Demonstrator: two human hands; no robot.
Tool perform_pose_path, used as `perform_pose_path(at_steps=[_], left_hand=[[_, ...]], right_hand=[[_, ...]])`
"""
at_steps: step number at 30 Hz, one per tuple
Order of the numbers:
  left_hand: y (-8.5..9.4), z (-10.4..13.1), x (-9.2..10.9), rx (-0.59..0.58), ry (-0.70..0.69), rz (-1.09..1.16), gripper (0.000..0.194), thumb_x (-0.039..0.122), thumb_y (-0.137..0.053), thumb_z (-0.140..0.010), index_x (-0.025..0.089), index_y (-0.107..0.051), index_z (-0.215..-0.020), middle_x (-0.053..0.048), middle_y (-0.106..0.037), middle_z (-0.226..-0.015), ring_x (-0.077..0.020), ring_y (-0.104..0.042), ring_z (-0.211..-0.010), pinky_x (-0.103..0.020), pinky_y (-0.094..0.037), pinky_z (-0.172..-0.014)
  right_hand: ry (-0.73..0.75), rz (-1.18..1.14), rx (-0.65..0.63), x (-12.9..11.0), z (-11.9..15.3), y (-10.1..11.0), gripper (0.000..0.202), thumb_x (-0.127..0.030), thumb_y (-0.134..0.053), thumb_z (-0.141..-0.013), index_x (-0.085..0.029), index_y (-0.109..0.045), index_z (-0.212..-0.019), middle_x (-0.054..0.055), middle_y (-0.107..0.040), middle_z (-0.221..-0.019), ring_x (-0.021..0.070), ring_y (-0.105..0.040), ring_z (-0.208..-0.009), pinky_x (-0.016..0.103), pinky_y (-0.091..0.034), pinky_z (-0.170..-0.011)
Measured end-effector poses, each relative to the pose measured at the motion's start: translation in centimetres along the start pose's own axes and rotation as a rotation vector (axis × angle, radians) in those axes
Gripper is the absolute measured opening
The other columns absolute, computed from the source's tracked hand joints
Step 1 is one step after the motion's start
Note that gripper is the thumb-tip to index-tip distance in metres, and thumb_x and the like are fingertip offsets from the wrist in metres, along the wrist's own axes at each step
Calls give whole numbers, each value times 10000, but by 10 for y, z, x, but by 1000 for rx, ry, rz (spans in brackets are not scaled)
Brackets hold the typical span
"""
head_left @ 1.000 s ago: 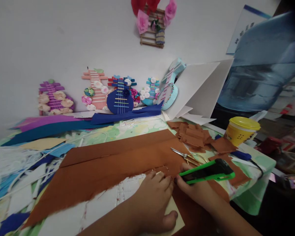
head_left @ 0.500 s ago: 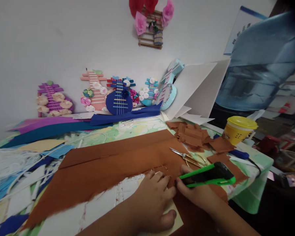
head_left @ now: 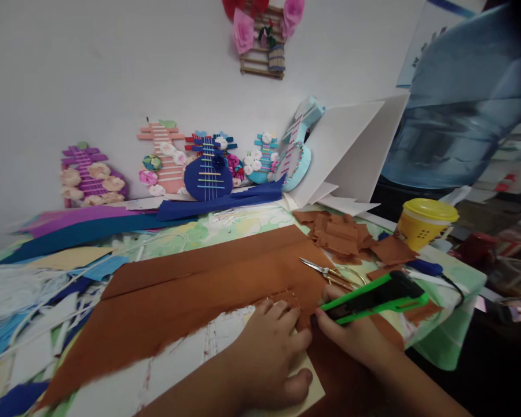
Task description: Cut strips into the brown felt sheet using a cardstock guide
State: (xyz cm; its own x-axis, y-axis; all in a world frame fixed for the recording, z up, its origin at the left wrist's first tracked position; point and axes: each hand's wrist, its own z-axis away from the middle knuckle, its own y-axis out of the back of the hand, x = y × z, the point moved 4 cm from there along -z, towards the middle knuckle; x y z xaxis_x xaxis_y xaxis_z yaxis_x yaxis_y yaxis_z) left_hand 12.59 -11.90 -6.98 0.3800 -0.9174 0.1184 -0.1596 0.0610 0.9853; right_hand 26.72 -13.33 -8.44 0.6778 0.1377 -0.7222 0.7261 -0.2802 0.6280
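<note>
My right hand (head_left: pixel 351 333) is closed around a green and black utility knife (head_left: pixel 377 298); its tip, by the edge of a pale card (head_left: pixel 310 376), is hidden by my fingers. Flat on that card lies my left hand (head_left: pixel 273 347), fingers spread, the fingertips reaching onto the brown sheet (head_left: pixel 200 289). A dashed outline shows on the sheet just beyond them. Under my left forearm is a white board (head_left: pixel 121 385) with reddish marks. Scissors (head_left: pixel 330 272) with gold handles rest on the brown sheet, beyond my right hand.
Brown cut pieces (head_left: pixel 342 237) are heaped at the back right, near a yellow tub (head_left: pixel 425 223). Decorated paper instruments (head_left: pixel 208 174) lean along the wall. White cords and scraps (head_left: pixel 21 295) cover the left side. A large water bottle (head_left: pixel 451 110) stands at right.
The knife's rear end has swung slightly up and to the right, with my right hand still gripping it. My left hand stays pressed in place. The view has shifted slightly.
</note>
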Motion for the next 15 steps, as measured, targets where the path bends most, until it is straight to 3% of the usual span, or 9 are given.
perform_pose_path(at_steps=[4,10,15], left_hand=[[0,0,-1,4,-6,-4,384,457,-492,-727,220,-513,-1028,-73,-504,-1084,-269,-428,-972,-469,-267,-888],[0,1,-1,-6,1,-19,323,457,-493,-726,221,-552,-939,-70,-500,-1083,-270,-424,-976,-465,-273,-881],[-1,1,-1,-8,-1,-13,333,458,-481,-736,223,-543,-963,-74,-485,-1116,-277,-411,-1001,-476,-253,-894]], right_hand=[[-41,48,-70,4,2,-7,57,-230,-398,-718,-235,-358,-678,-63,-396,-542,126,-461,-521,250,-389,-551],[-23,-2,27,5,-2,-1,112,-244,-398,-707,-227,-324,-625,-54,-393,-554,125,-449,-535,249,-386,-547],[-6,14,-18,3,3,-2,97,-235,-399,-711,-226,-332,-643,-61,-401,-529,122,-449,-510,248,-377,-534]])
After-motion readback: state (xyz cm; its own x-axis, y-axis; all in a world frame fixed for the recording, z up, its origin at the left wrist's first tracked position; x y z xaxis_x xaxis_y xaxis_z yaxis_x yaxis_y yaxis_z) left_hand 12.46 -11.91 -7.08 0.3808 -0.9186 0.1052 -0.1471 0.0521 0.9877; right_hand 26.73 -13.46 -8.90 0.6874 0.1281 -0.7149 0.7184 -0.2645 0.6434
